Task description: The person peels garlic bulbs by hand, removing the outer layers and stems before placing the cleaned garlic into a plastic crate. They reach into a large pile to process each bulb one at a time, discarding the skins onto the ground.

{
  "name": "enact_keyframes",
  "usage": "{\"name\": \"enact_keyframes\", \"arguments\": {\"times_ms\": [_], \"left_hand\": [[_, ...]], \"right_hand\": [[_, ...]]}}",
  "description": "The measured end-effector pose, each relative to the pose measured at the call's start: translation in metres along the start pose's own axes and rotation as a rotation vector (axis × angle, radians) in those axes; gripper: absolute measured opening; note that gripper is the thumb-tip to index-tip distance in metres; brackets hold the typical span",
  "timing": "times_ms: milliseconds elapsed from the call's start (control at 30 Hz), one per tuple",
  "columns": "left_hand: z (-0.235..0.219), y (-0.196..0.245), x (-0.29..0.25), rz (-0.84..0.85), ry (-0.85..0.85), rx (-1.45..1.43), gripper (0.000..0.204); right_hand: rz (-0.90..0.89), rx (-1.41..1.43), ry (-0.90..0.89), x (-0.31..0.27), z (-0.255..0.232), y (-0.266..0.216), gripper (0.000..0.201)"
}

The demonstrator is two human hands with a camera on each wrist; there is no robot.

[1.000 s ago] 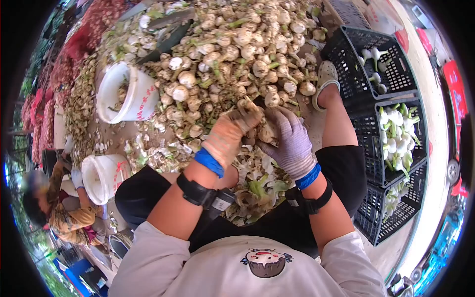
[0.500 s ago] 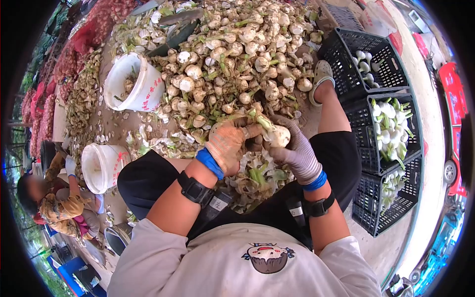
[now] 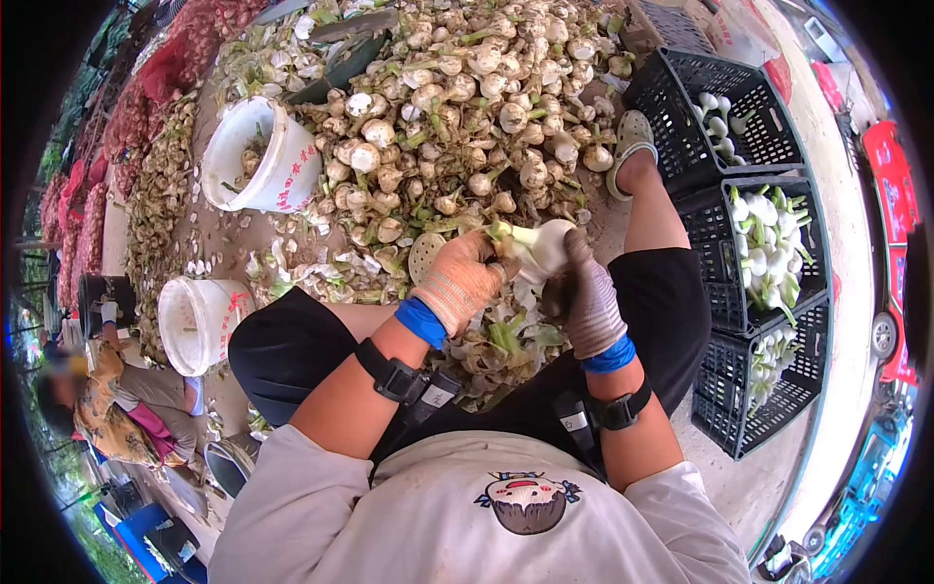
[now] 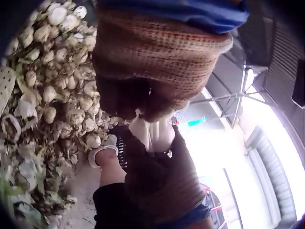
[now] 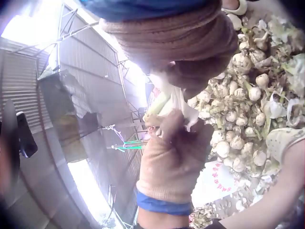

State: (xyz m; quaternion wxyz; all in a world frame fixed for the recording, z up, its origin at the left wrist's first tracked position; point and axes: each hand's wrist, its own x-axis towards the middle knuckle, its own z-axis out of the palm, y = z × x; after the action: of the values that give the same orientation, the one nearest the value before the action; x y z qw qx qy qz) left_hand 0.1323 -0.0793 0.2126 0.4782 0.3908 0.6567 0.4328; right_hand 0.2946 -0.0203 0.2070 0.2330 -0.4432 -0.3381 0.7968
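Between the two gloved hands is one white garlic bulb [image 3: 547,249] with a pale green stem. In the head view the left hand [image 3: 461,282] pinches the stem end, and the right hand [image 3: 591,302] grips the bulb from its other side. The left wrist view shows the white bulb [image 4: 153,135] between the left hand [image 4: 152,67] and the darker right hand [image 4: 162,181]. Seen from the right wrist, the green stem [image 5: 159,104] and loose white skin lie between the right hand [image 5: 176,45] and the left hand [image 5: 169,157].
A large heap of unpeeled garlic [image 3: 457,107] lies ahead, with peelings [image 3: 506,336] between the legs. Two white buckets [image 3: 292,165] stand at left, near another seated person [image 3: 126,414]. Black crates [image 3: 720,117] holding white bulbs line the right side.
The garlic has gone from brown and dirty to clean white as its outer skin came away. Both hands have shifted slightly, and the right hand is now more upright beside the bulb.
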Motion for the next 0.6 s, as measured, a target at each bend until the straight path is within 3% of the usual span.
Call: {"name": "enact_keyframes", "arguments": {"times_ms": [67,100,167,233,300,333,367,433,467,500,533,567,600], "left_hand": [[-0.004,0.011,-0.007,0.232,-0.025,0.319,0.031],[-0.004,0.008,-0.006,0.228,-0.03,0.319,0.031],[-0.005,0.003,-0.005,0.542,-0.216,0.44,0.03],[-0.009,0.004,-0.01,0.477,-0.151,0.501,0.026],[-0.021,0.002,-0.011,0.549,-0.224,0.355,0.026],[-0.026,-0.04,0.008,0.46,-0.237,0.624,0.029],[-0.028,-0.052,0.018,0.459,-0.235,0.622,0.029],[-0.032,-0.041,0.026,-0.116,-0.104,-0.675,0.03],[-0.028,-0.039,0.017,0.02,-0.056,-0.697,0.028],[-0.024,-0.033,0.009,0.015,-0.056,-0.698,0.028],[-0.022,-0.029,0.003,0.228,-0.057,-0.048,0.031],[-0.019,-0.027,0.002,0.424,-0.055,0.608,0.035],[-0.014,-0.03,0.006,0.435,-0.105,0.652,0.03]], "right_hand": [[0.205,-0.018,-0.013,0.009,-0.018,-0.006,0.04],[0.209,-0.015,-0.009,0.015,-0.014,0.001,0.04],[-0.741,-0.468,0.178,0.028,-0.003,0.022,0.037],[-0.635,-0.5,0.086,0.015,-0.004,0.013,0.034],[-0.232,0.029,0.022,0.015,-0.009,0.016,0.031],[-0.089,0.407,0.027,0.013,-0.008,0.014,0.036],[0.109,0.685,-0.15,0.014,-0.026,0.013,0.05],[0.181,0.645,-0.414,0.02,-0.026,0.008,0.054],[0.146,0.428,-0.316,0.021,-0.021,0.011,0.053],[0.113,0.208,-0.217,0.019,-0.008,0.012,0.052],[0.085,0.053,0.003,0.022,-0.004,0.024,0.043],[0.086,0.052,0.004,0.023,0.0,0.021,0.043],[0.178,0.304,0.145,0.022,0.005,0.014,0.037]]}}
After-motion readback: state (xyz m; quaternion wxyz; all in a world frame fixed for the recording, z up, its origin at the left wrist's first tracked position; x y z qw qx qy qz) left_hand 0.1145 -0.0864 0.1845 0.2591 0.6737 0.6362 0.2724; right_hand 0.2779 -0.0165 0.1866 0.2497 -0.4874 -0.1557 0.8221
